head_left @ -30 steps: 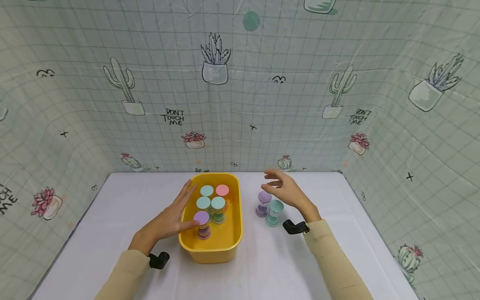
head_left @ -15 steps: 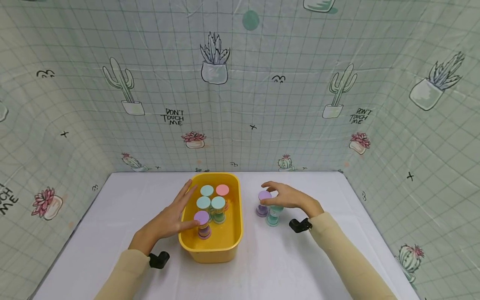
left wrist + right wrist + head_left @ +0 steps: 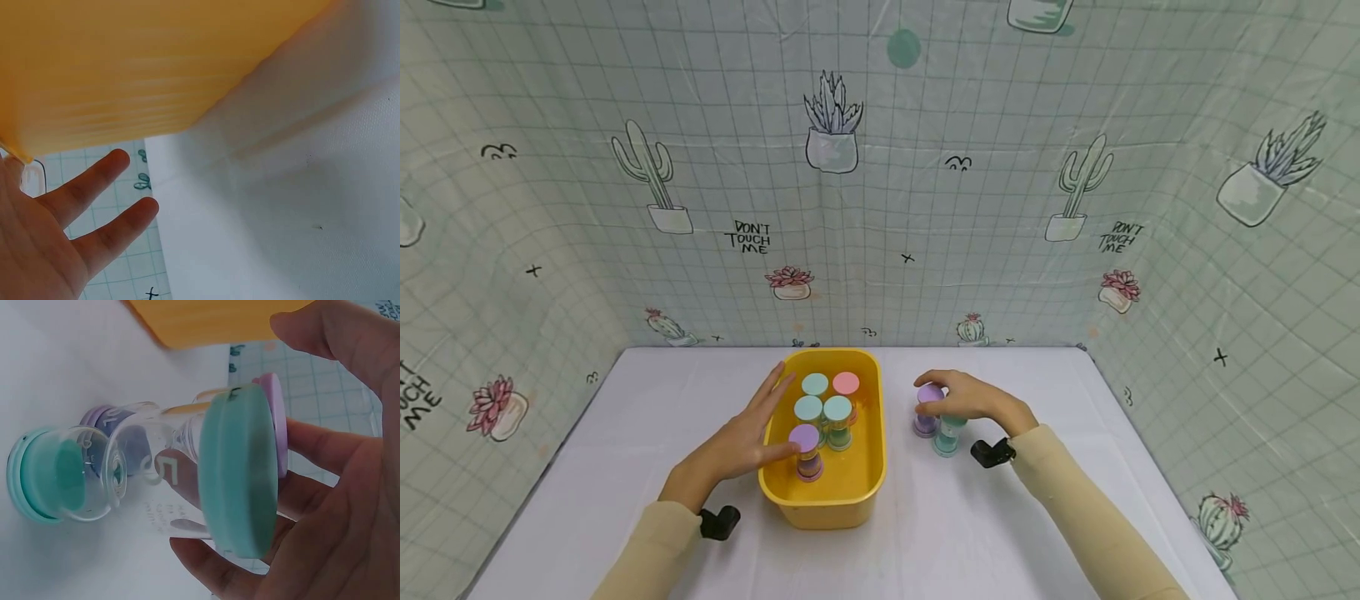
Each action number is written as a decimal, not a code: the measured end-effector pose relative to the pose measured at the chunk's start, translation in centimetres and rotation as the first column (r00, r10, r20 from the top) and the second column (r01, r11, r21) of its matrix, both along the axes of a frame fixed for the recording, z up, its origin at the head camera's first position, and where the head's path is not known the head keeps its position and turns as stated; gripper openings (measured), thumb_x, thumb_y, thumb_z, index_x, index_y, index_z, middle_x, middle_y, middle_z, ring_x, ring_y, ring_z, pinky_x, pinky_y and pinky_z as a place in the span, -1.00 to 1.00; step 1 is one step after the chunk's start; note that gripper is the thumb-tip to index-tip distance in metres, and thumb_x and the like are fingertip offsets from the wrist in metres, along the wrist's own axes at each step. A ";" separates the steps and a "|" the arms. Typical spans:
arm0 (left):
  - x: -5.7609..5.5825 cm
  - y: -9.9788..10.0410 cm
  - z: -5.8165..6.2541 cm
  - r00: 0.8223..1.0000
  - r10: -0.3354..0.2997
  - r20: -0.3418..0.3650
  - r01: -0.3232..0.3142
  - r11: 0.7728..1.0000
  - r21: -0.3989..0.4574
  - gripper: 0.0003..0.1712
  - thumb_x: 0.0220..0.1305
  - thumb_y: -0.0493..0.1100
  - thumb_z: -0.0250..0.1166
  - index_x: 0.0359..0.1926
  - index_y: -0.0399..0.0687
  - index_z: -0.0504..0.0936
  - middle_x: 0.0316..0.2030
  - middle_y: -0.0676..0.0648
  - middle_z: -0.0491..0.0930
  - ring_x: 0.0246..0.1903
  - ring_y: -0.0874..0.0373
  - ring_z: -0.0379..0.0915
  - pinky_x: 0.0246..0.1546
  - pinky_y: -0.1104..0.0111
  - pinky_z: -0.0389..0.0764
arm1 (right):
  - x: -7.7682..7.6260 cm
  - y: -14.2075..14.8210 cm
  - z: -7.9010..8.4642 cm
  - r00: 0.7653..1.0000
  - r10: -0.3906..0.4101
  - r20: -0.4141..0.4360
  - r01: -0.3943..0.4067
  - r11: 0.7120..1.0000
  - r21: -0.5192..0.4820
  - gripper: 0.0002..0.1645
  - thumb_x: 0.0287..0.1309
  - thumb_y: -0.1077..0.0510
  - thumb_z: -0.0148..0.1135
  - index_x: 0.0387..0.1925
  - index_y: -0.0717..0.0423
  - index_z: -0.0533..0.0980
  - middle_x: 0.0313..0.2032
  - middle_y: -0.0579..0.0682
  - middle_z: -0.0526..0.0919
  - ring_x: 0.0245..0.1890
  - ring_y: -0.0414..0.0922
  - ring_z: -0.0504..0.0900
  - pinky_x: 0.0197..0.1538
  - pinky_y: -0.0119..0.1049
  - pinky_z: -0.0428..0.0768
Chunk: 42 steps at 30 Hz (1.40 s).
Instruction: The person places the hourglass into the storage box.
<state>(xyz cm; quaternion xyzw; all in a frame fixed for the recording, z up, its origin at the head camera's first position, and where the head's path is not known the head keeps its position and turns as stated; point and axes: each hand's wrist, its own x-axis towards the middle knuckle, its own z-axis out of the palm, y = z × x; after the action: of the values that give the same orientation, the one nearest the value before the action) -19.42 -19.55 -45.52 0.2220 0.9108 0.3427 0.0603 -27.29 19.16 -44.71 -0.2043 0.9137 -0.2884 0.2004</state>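
Observation:
In the head view my left hand (image 3: 733, 446) lies at the left rim of the yellow bin (image 3: 850, 492), fingers spread and straight. Its thumb tip reaches over the rim beside a purple sand timer (image 3: 805, 437) inside. My right hand (image 3: 966, 395) is around the top of another purple sand timer (image 3: 927, 423) standing upright on the table. The right wrist view shows fingers behind its purple cap (image 3: 275, 425), while the thumb stays apart from it. A teal sand timer (image 3: 237, 475) marked 5 stands close in front, partly under this hand in the head view.
Inside the bin stand several upright timers, among them a pink-capped one (image 3: 846, 382) and a teal-capped one (image 3: 837, 408). White cloth covers the table (image 3: 917, 533). A patterned curtain (image 3: 880, 200) rises behind and at both sides.
My right hand has come down and left from above the two loose timers to around the purple one's top. My left hand and the bin have stayed in place.

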 end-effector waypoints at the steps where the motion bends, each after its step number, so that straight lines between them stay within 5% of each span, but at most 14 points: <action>1: 0.0 0.0 0.0 1.000 0.002 -0.001 -0.002 1.000 -0.001 0.19 0.25 0.27 0.32 0.67 -0.03 -0.11 0.68 -0.08 -0.39 0.56 -0.40 -0.04 0.32 -0.43 0.26 | 0.0 -0.1 0.0 1.000 0.002 -0.001 -0.002 1.000 0.000 -0.31 0.26 -0.24 0.30 0.32 -0.05 0.50 0.28 0.08 0.56 0.12 -0.04 0.57 0.24 0.03 0.62; 18: 0.0 0.0 -0.1 1.000 -0.003 -0.007 0.003 1.000 0.005 0.18 0.25 0.25 0.32 0.67 -0.03 -0.10 0.68 -0.09 -0.37 0.57 -0.38 -0.06 0.34 -0.42 0.24 | -0.1 -0.2 0.3 0.999 0.045 -0.013 -0.045 0.999 -0.020 -0.48 0.31 -0.01 0.31 0.22 0.13 0.55 -0.02 0.00 0.65 -0.06 -0.02 0.57 -0.01 -0.18 0.68; 42: 0.0 0.0 -0.2 1.000 0.000 -0.010 0.000 1.000 -0.002 0.19 0.26 0.27 0.32 0.67 -0.02 -0.12 0.68 -0.07 -0.38 0.57 -0.38 -0.06 0.34 -0.43 0.24 | -0.3 -0.1 0.9 0.997 0.074 -0.039 -0.073 0.997 0.020 -0.55 0.29 0.00 0.29 0.17 0.04 0.61 0.12 0.02 0.66 -0.06 -0.10 0.58 0.11 -0.11 0.69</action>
<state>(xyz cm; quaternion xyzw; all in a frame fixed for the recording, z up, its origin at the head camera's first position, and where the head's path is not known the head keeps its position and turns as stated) -19.44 -19.58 -45.69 0.2238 0.9115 0.3406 0.0561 -27.60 19.08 -43.81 -0.2415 0.9121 -0.2681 0.1945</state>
